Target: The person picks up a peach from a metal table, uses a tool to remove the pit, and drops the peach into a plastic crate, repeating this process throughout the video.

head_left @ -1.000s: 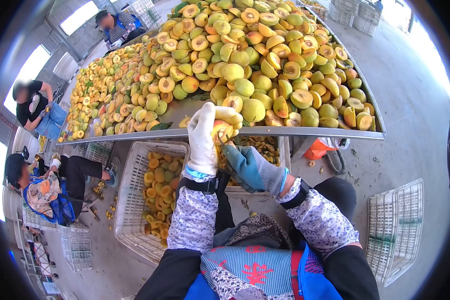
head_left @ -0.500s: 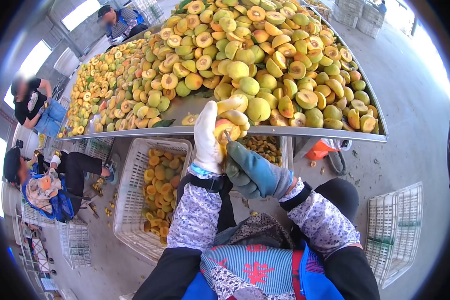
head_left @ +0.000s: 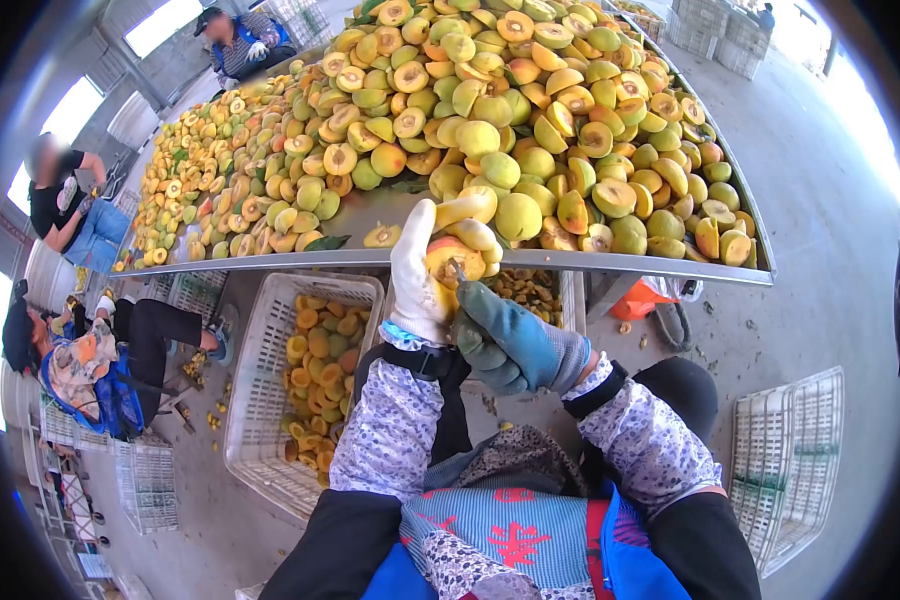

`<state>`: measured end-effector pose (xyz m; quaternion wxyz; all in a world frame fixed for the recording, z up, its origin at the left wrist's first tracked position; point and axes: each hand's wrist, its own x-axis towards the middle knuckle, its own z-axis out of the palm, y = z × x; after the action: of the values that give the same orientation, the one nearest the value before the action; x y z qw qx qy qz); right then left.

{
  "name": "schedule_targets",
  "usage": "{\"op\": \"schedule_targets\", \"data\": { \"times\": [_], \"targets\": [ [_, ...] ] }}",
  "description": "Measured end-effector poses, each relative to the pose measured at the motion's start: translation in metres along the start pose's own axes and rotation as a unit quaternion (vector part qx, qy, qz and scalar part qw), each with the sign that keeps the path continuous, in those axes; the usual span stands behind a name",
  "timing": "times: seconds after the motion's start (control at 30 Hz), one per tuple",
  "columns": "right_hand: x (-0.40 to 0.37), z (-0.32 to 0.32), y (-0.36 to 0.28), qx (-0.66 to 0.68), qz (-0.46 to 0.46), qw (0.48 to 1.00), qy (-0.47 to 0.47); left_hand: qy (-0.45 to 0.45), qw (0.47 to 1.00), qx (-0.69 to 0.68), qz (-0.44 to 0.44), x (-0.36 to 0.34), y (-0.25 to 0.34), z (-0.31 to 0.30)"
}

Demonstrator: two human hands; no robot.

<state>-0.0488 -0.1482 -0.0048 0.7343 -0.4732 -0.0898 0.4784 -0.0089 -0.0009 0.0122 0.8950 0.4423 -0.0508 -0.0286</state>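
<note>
My left hand [head_left: 418, 275], in a white glove with yellow-stained fingers, is closed around a halved peach [head_left: 443, 256]. The fruit's cut face with the brown pit area is turned toward me. In a blue-grey glove, my right hand [head_left: 515, 345] grips a small pitting knife [head_left: 458, 270]. Only its short, narrow metal tip shows, touching the cut face by the pit; the handle is hidden in the fist. Both hands are close together at the near edge of a metal table [head_left: 370, 258] heaped with cut peaches [head_left: 490, 140].
Below the table's edge stands a white crate [head_left: 255, 400] holding peach halves, with another crate [head_left: 573, 300] partly hidden behind my hands. Stacked crates [head_left: 785, 465] are at the right. An orange bag [head_left: 642, 298] lies under the table. Several people work along the left side.
My hands stay almost in place; the peach's cut face shows slightly more around the knife tip. At the back left, a co-worker's gloved hand has risen. The seated person at left has shifted.
</note>
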Motion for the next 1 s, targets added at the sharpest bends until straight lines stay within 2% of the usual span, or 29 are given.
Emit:
{"op": "schedule_targets", "data": {
  "times": [0.03, 0.13, 0.17, 0.23, 0.3, 0.33, 0.43, 0.47, 0.53, 0.57, 0.6, 0.67, 0.7, 0.73, 0.77, 0.83, 0.9, 0.93, 1.0],
  "targets": [
    [-0.004, 0.000, -0.003, -0.038, 0.007, 0.999, 0.015, -0.016, 0.999, -0.009, -0.029, -0.001, 0.002, -0.002],
    [-0.010, 0.000, -0.006, -0.187, -0.001, 0.975, 0.120, -0.058, 0.979, 0.180, -0.074, 0.006, 0.009, -0.003],
    [-0.010, -0.001, -0.006, -0.160, 0.016, 0.982, 0.098, -0.069, 0.963, 0.246, -0.085, 0.007, 0.009, -0.004],
    [-0.011, -0.003, -0.010, -0.105, 0.051, 0.992, 0.054, -0.062, 0.986, 0.135, -0.071, 0.001, 0.007, -0.002],
    [-0.002, -0.010, 0.000, 0.002, 0.020, 0.999, -0.030, -0.067, 0.997, -0.008, -0.034, -0.001, 0.003, -0.002],
    [0.002, -0.011, 0.002, 0.054, 0.004, 0.996, -0.073, -0.042, 0.997, -0.065, 0.010, 0.002, -0.006, -0.006],
    [0.002, 0.005, -0.006, -0.071, 0.005, 0.995, 0.076, 0.072, 0.992, -0.100, -0.018, 0.007, -0.006, -0.001],
    [0.002, 0.004, -0.004, -0.121, -0.006, 0.988, 0.100, 0.055, 0.998, -0.037, -0.003, 0.007, -0.008, -0.004],
    [0.002, 0.001, -0.002, -0.221, -0.031, 0.964, 0.142, 0.017, 1.000, -0.020, -0.011, 0.007, -0.013, -0.004],
    [-0.005, 0.003, -0.006, -0.180, -0.036, 0.975, 0.126, 0.000, 1.000, -0.003, -0.006, 0.009, -0.011, -0.006],
    [-0.008, 0.006, -0.010, -0.144, -0.046, 0.984, 0.090, -0.067, 0.997, -0.026, -0.001, 0.012, -0.012, -0.007],
    [0.003, -0.005, 0.005, 0.056, -0.012, 0.998, 0.005, -0.002, 1.000, -0.003, 0.027, 0.016, -0.020, -0.007],
    [0.006, -0.011, 0.009, 0.083, -0.019, 0.996, -0.039, -0.010, 0.994, -0.105, -0.003, 0.016, -0.020, -0.006],
    [0.010, -0.025, 0.016, 0.081, -0.024, 0.992, -0.095, 0.020, 0.994, -0.106, -0.010, 0.021, -0.027, -0.012],
    [0.004, -0.016, 0.011, 0.015, -0.022, 0.999, 0.020, -0.009, 0.997, -0.078, 0.025, 0.014, -0.022, -0.005],
    [0.001, -0.009, 0.006, -0.162, -0.077, 0.975, 0.129, 0.046, 0.994, -0.001, 0.095, 0.028, -0.033, -0.006],
    [-0.005, -0.016, 0.006, -0.098, -0.023, 0.990, 0.101, -0.146, 0.986, 0.068, 0.040, 0.023, -0.019, -0.011],
    [-0.006, -0.016, 0.007, -0.053, -0.014, 0.995, 0.080, -0.126, 0.986, 0.083, 0.071, 0.027, -0.026, -0.009],
    [-0.006, -0.012, 0.011, 0.049, -0.010, 0.998, 0.034, -0.119, 0.991, 0.034, 0.053, 0.020, -0.017, -0.001]
  ]
}}
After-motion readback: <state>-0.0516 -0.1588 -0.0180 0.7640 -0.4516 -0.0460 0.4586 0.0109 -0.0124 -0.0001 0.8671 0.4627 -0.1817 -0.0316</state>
